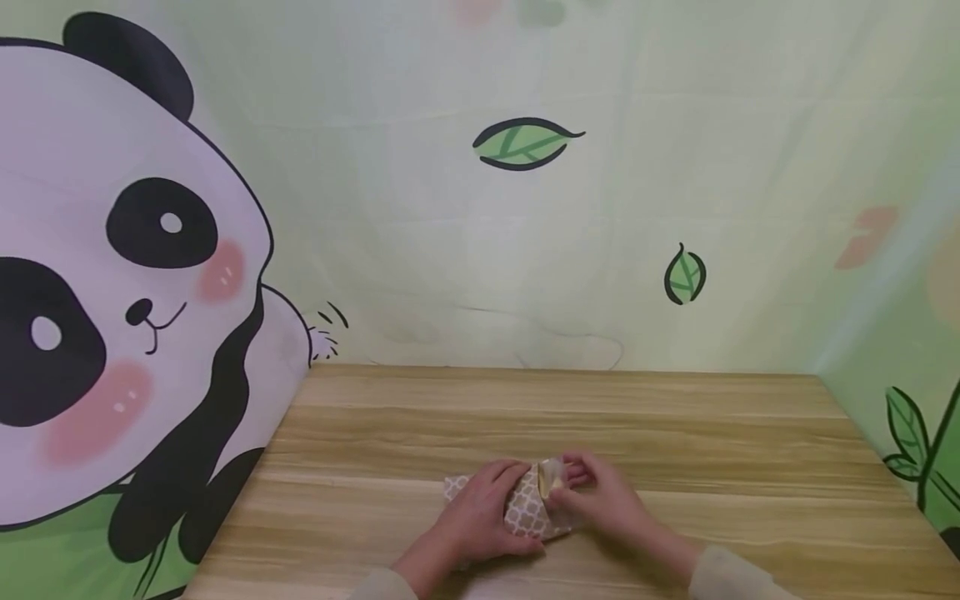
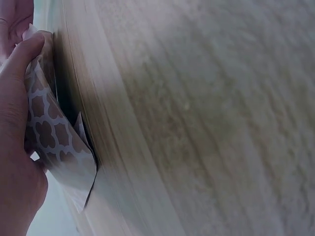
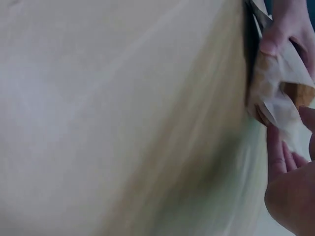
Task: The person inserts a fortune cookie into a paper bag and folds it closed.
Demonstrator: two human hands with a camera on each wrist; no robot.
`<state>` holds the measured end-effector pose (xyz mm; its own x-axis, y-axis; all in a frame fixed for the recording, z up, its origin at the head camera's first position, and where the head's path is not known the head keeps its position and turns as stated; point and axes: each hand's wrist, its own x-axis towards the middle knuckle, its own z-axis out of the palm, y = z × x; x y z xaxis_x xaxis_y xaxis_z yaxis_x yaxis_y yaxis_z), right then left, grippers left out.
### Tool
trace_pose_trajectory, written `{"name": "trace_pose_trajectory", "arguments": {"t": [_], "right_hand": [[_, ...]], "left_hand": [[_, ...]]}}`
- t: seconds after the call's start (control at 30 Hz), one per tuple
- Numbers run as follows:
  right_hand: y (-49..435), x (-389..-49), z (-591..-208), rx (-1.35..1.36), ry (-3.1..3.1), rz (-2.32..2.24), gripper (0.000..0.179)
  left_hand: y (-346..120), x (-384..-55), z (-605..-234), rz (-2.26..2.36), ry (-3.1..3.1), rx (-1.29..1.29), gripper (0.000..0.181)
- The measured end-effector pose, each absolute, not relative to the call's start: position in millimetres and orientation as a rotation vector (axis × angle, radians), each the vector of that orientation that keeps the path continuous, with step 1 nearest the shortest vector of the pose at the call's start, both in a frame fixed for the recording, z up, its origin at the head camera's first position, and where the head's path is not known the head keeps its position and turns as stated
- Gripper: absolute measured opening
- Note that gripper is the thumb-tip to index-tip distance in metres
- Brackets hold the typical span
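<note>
The left hand (image 1: 478, 518) grips the body of a patterned paper packet (image 1: 527, 512), thumb on the near side, fingers over the top. The right hand (image 1: 611, 502) pinches the packet's gaping end (image 1: 553, 482) between thumb and fingers. A golden-brown surface shows inside this end; whether it is lining or contents cannot be told.

Handling: the packet is judged light, soft and thin-walled, prone to creasing and to tearing at the edges. Take hold of the body with broad, gentle pressure; take the gaping end by its edge only. Slipperiness cannot be determined.

Orientation: the long axis appears to run left to right, slanting slightly toward the person at the right; the left hand covers part of it. The gaping end points toward the right hand.

Location: the packet is at the near middle of the wood-grain table (image 1: 360, 442). Behind the table hangs a panda-print backdrop (image 1: 405, 200).
</note>
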<state>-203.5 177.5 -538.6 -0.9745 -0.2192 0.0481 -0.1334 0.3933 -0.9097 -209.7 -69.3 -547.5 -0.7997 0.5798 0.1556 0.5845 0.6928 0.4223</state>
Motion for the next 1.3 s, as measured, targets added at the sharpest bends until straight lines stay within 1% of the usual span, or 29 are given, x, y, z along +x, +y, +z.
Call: {"name": "trace_pose_trajectory", "arguments": {"t": [0.13,0.27,0.43,0.63,0.8,0.9,1.03,1.17,1.3], "right_hand": [[182.4,-201.4,-531.3,-0.414,2.571,-1.592,0.047],[184.1,-201.7,-530.9,-0.452,2.544,-1.624,0.046],[178.2,-204.4,-540.0,-0.472,2.482,-1.742,0.044],[169.9,-205.6,-548.5,-0.451,2.424,-1.802,0.046],[177.7,-199.8,-539.7,-0.361,2.435,-1.763,0.051],[185.8,-194.1,-531.3,-0.335,2.484,-1.727,0.044],[191.3,-188.0,-524.4,-0.404,2.437,-1.736,0.036],[190.3,-185.5,-522.1,-0.483,2.252,-1.835,0.038],[187.6,-186.8,-523.0,-0.420,2.081,-1.934,0.041]], "left_hand": [[-69.3,-209.7,-548.6,-0.711,-2.859,-1.012,0.105],[-68.6,-209.5,-548.6,-0.712,-2.840,-1.038,0.105],[-67.6,-208.4,-547.9,-0.722,-2.860,-1.021,0.105],[-66.4,-208.9,-549.3,-0.704,-2.868,-1.013,0.105],[-65.7,-211.0,-551.1,-0.691,-2.854,-1.027,0.107],[-65.7,-211.4,-551.3,-0.699,-2.851,-1.036,0.108],[-65.9,-211.9,-550.8,-0.699,-2.841,-1.047,0.108],[-66.2,-211.7,-549.0,-0.697,-2.829,-1.056,0.107],[-66.1,-211.3,-546.9,-0.689,-2.838,-1.057,0.108]]}}
